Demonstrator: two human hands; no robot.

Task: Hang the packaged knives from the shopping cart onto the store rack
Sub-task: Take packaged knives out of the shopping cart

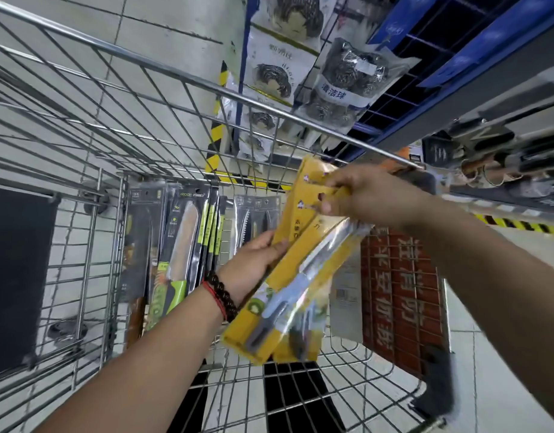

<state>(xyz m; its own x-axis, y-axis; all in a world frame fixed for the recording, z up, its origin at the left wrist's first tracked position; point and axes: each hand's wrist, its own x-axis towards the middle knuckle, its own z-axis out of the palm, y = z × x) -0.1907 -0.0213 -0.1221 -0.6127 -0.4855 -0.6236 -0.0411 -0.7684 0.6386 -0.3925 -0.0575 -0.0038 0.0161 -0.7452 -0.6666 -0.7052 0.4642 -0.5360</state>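
A: What is nearest the camera?

B: Two bare forearms over a wire shopping cart (pixel 182 79). The left hand (pixel 253 264), with dark beads and a red cord at its wrist, grips the left edge of the yellow packaged knives (pixel 300 260), thumb on the front. The right hand (pixel 366 198) pinches the top of the yellow cards, near their hang holes.

A: How many packs?

B: At least two, overlapped and fanned apart at the top, held tilted above the cart. Clear film covers a pale-handled blade; a kiwi picture sits low on the card. The characters on the yellow are too small to read.

A: And inside the cart?

B: More dark knife packs (pixel 175 245) stand against the far wall, one with a green handle (pixel 177 289). Its header lettering is blurred. A red sign (pixel 400 295) with large Chinese characters hangs on the cart's right side.

A: Beyond that?

B: A blue store rack (pixel 456 57) with hanging bags of steel scouring balls (pixel 350 76), one label reading 清洁球. Black-and-yellow tape (pixel 214 145) marks the tiled floor.
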